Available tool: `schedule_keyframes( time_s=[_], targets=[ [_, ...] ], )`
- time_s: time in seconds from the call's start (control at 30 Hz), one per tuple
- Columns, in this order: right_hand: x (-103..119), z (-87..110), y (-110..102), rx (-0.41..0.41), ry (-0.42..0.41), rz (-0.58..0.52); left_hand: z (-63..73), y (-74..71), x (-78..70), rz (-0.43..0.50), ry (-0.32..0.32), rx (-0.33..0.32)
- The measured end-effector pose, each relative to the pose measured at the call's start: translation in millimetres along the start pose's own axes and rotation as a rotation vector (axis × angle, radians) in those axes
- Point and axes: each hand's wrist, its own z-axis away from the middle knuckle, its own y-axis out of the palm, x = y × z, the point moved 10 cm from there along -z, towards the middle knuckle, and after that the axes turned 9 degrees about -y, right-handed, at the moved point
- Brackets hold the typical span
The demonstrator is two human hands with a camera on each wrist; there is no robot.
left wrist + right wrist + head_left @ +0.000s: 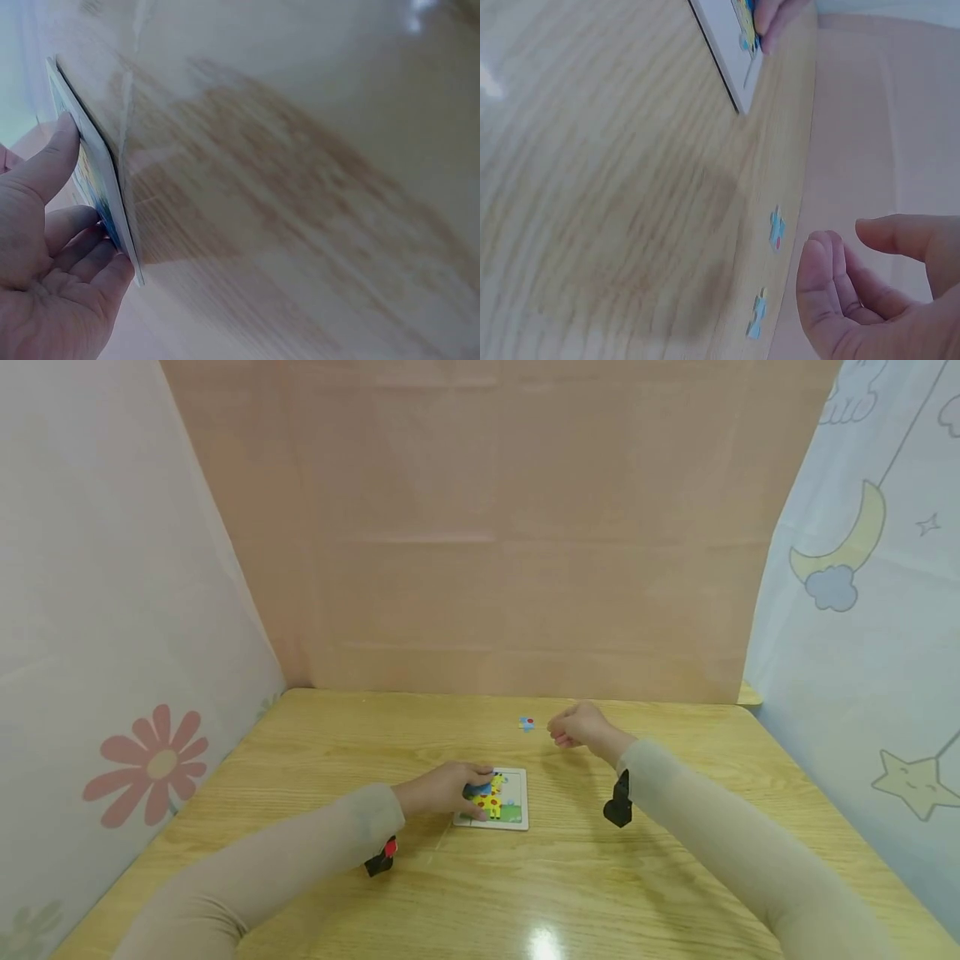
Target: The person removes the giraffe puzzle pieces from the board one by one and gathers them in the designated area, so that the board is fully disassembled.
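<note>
A square white-framed jigsaw board point(513, 783) with a yellow giraffe picture lies on the table. My left hand point(444, 791) rests on its left part, thumb and fingertips touching the surface in the left wrist view. Part of the picture, including a blue area, is hidden under that hand. Further back, my right hand point(585, 728) hovers above the table with curved fingers, a gap between thumb and fingertips and nothing held. Near it lie a light-blue puzzle piece with a red spot point(778, 229) and a second light-blue piece point(757, 315), both loose on the table.
The wooden table point(337, 735) ends at a plain beige backdrop point(495, 568). Printed cloth walls stand on both sides, with a flower on the left point(153, 764) and a moon on the right point(847, 543). Each wrist carries a small black camera.
</note>
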Motion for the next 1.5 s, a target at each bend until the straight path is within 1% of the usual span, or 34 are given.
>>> schedule_keyframes(
  time_s=[0.13,0.27,0.43,0.53,0.67,0.77,0.83,0.93,1.17,1.3,1.5],
  targets=[
    [4,8.0,9,0.018,-0.016,0.006,0.4,0.7,0.2,0.013,0.004,0.003],
    [11,18.1,19,0.040,-0.041,0.054,0.2,0.1,-0.5,0.036,-0.001,0.006],
    [16,30.7,37,0.102,-0.080,0.118,-0.7,-2.2,-2.0,0.014,0.005,0.003],
    [14,36.5,46,0.122,-0.073,0.116,-1.0,-3.6,-3.4,-0.004,0.013,0.001],
    [10,43.7,59,0.150,-0.051,0.098,-2.0,-3.5,-2.6,-0.008,0.007,0.000],
    [8,49.5,71,0.199,-0.051,0.088,-2.4,-2.3,-0.3,-0.002,-0.001,0.000],
    [7,53.1,79,0.236,-0.056,0.092,-1.8,-2.3,0.2,0.003,0.002,-0.003],
    [7,58.7,88,0.263,-0.060,0.132,-1.2,-2.7,0.9,0.017,0.010,-0.008],
    [9,64.3,94,0.237,-0.060,0.217,-0.3,-4.5,-0.1,0.038,0.020,-0.013],
    [9,63.3,95,0.226,-0.066,0.233,-0.7,-4.9,-0.8,0.020,0.023,-0.017],
    [10,63.8,96,0.200,-0.081,0.260,-1.6,-3.9,0.7,0.028,0.013,-0.010]
  ],
)
